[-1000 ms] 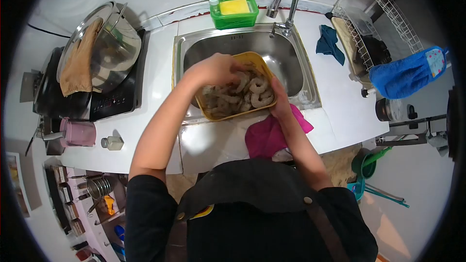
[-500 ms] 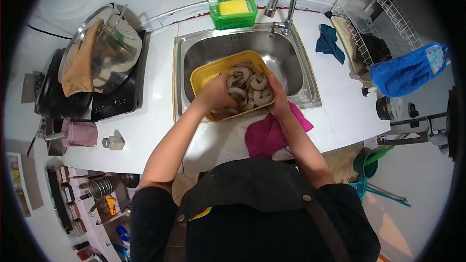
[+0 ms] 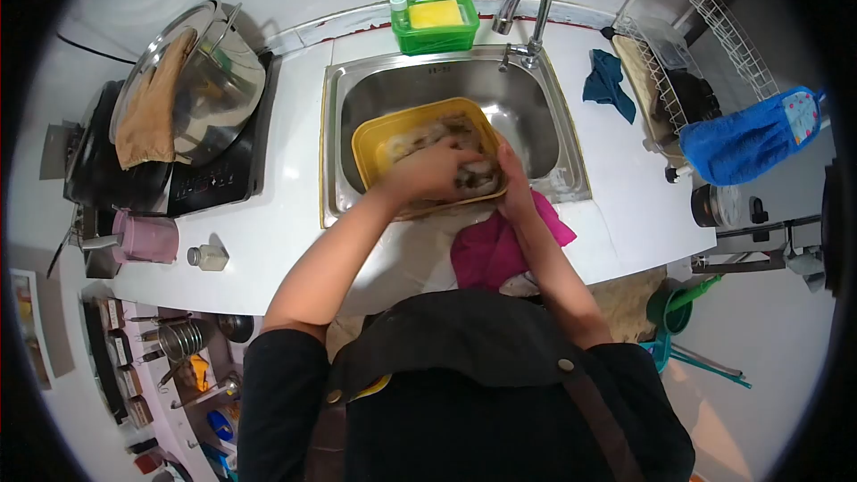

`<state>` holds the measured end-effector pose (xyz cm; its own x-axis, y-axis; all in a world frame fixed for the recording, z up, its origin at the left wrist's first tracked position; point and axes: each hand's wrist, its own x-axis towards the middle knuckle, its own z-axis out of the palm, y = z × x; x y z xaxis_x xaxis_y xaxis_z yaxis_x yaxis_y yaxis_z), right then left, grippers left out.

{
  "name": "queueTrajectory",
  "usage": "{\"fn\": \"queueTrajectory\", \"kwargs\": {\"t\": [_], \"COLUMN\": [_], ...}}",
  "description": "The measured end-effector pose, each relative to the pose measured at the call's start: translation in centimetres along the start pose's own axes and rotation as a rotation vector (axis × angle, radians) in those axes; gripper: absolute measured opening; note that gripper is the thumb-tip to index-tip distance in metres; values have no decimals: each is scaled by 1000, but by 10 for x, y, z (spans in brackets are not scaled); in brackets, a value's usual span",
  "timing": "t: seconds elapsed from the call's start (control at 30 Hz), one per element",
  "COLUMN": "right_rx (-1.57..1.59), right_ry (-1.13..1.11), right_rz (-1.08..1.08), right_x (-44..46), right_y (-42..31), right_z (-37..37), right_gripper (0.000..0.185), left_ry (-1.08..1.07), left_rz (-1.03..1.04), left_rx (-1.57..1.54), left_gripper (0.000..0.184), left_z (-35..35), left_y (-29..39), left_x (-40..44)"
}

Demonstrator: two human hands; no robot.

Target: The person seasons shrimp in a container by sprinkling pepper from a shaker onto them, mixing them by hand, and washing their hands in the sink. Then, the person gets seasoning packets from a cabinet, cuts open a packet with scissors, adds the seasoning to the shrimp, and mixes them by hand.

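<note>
A yellow plastic tub point(image 3: 375, 138) of raw grey shrimp point(image 3: 479, 177) sits tilted over the front of the steel sink point(image 3: 553, 116). Inside it, my left hand point(image 3: 433, 170) reaches across the shrimp with its fingers apart, touching them. The shrimp are blurred by motion and partly hidden under that hand. My right hand point(image 3: 511, 180) grips the tub's right side at the rim. Just below that hand, a magenta cloth point(image 3: 491, 250) lies over the counter's front edge.
A tall faucet point(image 3: 534, 4) rises behind the sink, beside a green caddy point(image 3: 437, 40) with a yellow sponge point(image 3: 435, 14). To the left, a large metal pot point(image 3: 223, 94) stands by an induction cooker point(image 3: 214, 183). A teal cloth point(image 3: 607, 85) and a wire rack point(image 3: 665, 80) are on the right.
My left hand has moved rightward over the shrimp, and the shrimp have spread toward the tub's left and back. My right hand keeps its hold on the tub.
</note>
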<state>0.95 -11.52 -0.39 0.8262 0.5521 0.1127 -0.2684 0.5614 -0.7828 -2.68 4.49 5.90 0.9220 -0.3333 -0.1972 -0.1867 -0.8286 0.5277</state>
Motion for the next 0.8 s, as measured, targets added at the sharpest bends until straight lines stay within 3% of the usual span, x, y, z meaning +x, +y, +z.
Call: {"fn": "queueTrajectory", "kwargs": {"t": [0.1,0.13,0.23,0.33,0.43,0.57,0.6,0.7,0.8], "right_rx": [17,8,-5,5,-28,-45,-44,-37,-43], "right_ry": [51,25,-17,-11,-31,-15,-14,-36,-3], "right_rz": [47,52,47,9,-14,4,17,18,-29], "right_x": [-1,-1,0,0,-2,-1,-1,0,0], "right_y": [4,4,1,2,1,0,0,1,5], "right_z": [-2,-1,1,3,0,1,2,-1,-7], "right_gripper": [53,53,54,55,55,56,56,56,56], "left_ry": [-24,135,191,290,-66,98,42,188,-64], "left_rz": [-203,-160,-198,-92,-313,-363,-362,-29,-39], "left_rx": [64,13,-40,-153,-308,106,49,-131,10], "left_gripper": [74,71,63,54,51,53,60,61,56], "left_z": [-5,2,-3,-32,-80,-58,-53,-14,-6], "left_y": [-19,-26,-28,-4,12,-37,-32,-32,0], "left_x": [-21,-27,-22,-26,-33,9,16,40,43]}}
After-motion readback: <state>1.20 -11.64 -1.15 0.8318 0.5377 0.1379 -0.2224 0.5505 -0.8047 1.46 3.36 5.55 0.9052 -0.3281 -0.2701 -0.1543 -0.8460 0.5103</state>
